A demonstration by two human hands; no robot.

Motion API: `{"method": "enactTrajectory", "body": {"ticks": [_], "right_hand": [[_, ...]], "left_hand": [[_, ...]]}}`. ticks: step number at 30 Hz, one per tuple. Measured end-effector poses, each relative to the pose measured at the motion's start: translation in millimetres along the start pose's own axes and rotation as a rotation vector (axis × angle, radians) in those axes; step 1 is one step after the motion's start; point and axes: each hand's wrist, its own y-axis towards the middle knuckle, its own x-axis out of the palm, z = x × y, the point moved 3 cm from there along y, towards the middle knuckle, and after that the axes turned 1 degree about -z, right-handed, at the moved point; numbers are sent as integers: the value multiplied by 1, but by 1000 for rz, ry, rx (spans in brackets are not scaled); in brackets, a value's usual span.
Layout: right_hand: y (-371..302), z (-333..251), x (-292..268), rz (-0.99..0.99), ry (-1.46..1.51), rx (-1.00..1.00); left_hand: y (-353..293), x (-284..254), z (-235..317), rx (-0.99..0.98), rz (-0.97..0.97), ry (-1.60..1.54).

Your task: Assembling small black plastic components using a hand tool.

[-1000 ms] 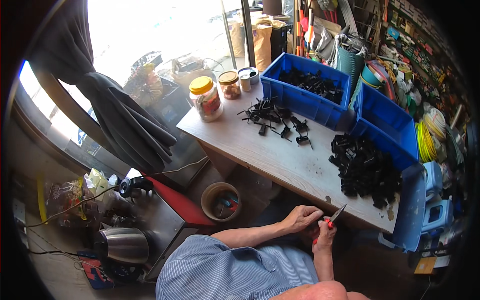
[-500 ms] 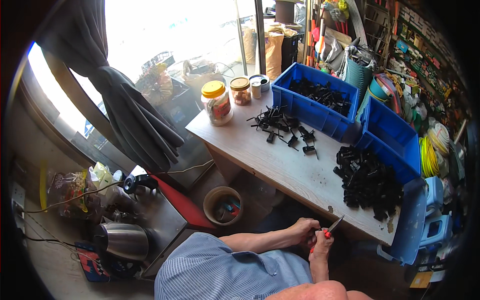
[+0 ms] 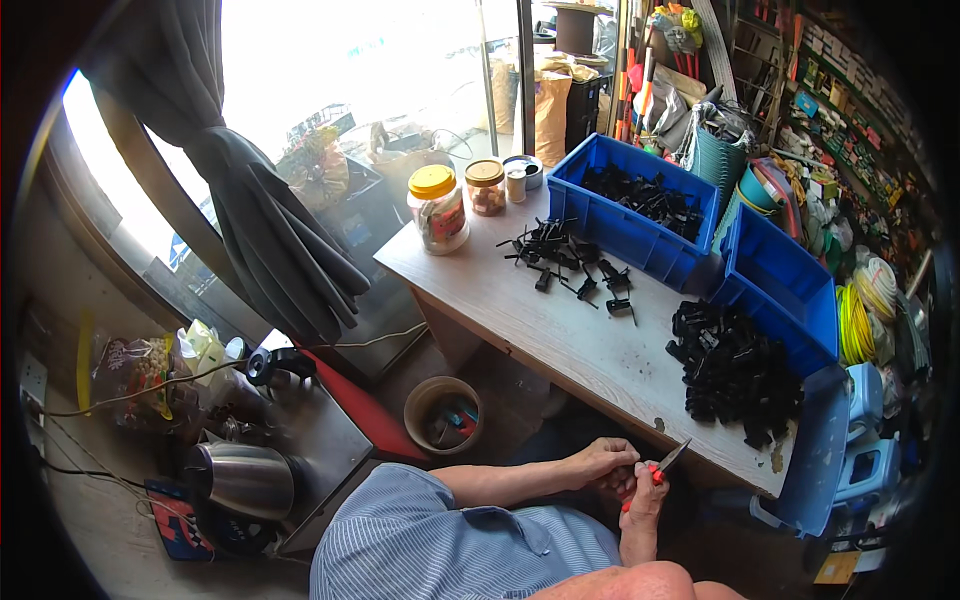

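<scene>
Red-handled scissors (image 3: 676,453) are gripped in my right hand (image 3: 641,502), blades pointing up and right toward the table's near edge. My left hand (image 3: 606,460) is beside it, fingers pinched together close to the scissors. Whatever lies between those fingers is too small to make out. Both hands are in front of the table, just off its near edge. On the tabletop beyond them is a big heap of black plastic parts (image 3: 735,370). Farther left on the table is a smaller scatter of the same black parts (image 3: 560,255), some with thin stems.
A blue crate (image 3: 625,225) of black parts and a second blue crate (image 3: 775,290) line the pale table's (image 3: 470,290) far side. Jars (image 3: 438,210) stand at its far left corner. A bin (image 3: 443,415) is on the floor; a metal kettle (image 3: 243,480) stands left.
My left hand's fingers have shifted slightly, and the dark bit seen between the hands no longer shows. My right hand still holds the scissors in nearly the same place.
</scene>
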Motion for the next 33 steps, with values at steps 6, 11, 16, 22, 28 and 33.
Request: {"method": "enactTrajectory", "body": {"ticks": [6, 11, 16, 22, 28, 33], "right_hand": [[2, -4, 3, 41, 138, 9], [0, -6, 7, 32, 157, 22], [4, -1, 3, 39, 159, 20], [1, 4, 4, 57, 140, -44], [-2, 6, -4, 115, 72, 15], [-6, -17, 12, 70, 104, 0]], "left_hand": [[-18, -10, 16, 155, -191, 100], [-24, -15, 16, 274, -320, 106], [-19, -19, 14, 621, -270, 511], [-28, -2, 18, 782, -109, 821], [-29, 8, 11, 814, 10, 824], [-22, 0, 29, 744, 213, 567]]}}
